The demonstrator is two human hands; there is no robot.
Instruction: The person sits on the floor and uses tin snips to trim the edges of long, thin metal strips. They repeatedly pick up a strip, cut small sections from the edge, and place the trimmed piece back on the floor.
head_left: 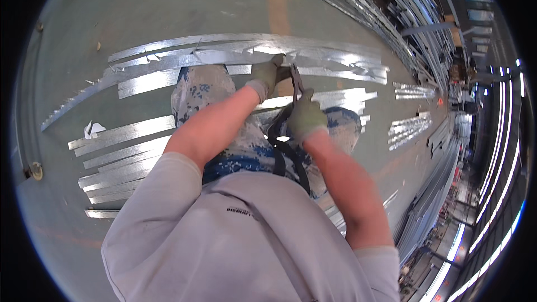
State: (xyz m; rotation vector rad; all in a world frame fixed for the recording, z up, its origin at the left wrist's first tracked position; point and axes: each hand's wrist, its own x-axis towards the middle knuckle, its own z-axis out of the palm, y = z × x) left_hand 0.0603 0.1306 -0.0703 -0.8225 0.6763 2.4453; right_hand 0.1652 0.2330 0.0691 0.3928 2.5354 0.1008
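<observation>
My gloved right hand point(307, 116) is closed around a dark tool point(296, 80) that looks like a pair of snips, its narrow end pointing away from me. Just left of that end, my gloved left hand point(266, 74) is closed at the near edge of some shiny metal strips point(224, 55). What its fingers grip is hidden. The strips lie crosswise on the floor beyond my knees, with jagged, bent-up slivers along them. A dark strap point(279, 159) hangs between my thighs, below the tool.
More flat metal strips point(131, 130) lie at my left, beside a scrap of white material point(93, 130). Short strips point(410, 128) rest farther right. Long metal profiles point(347, 5) are stacked at the far right, near racks point(425, 28). An orange line point(276, 5) crosses the green floor.
</observation>
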